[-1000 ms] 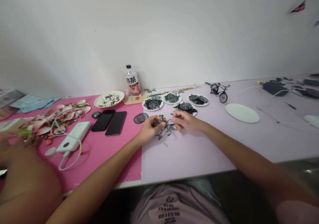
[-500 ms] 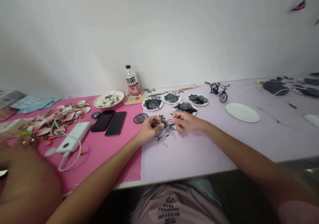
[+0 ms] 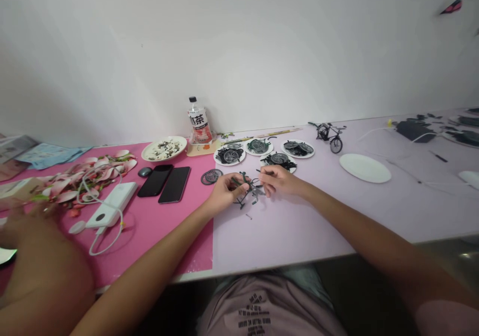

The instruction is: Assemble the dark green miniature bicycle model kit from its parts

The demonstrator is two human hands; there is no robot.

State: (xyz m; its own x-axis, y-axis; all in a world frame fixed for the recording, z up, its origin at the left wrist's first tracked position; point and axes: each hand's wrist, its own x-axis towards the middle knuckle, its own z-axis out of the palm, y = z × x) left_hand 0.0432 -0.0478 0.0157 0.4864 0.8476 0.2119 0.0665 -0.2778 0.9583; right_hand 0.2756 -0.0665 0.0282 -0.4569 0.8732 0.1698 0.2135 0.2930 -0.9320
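Observation:
Over the lilac part of the table, my left hand is closed on a dark green toy bicycle frame. My right hand pinches a small dark part at the frame's right side; its kind is too small to make out. A tiny loose piece lies on the table below the frame. Two loose spoked wheels rest left of my left hand. Behind my hands stand several small white plates of dark bicycle parts, among them one plate holding a wheel.
An assembled toy bicycle stands at the back right, near a white plate. Two phones, a power bank with cable and a drink bottle are to the left. Another person's arm reaches in at far left.
My hands stay nearly in place. The bicycle frame has shifted slightly between them, and the other person's hand at far left has moved a little.

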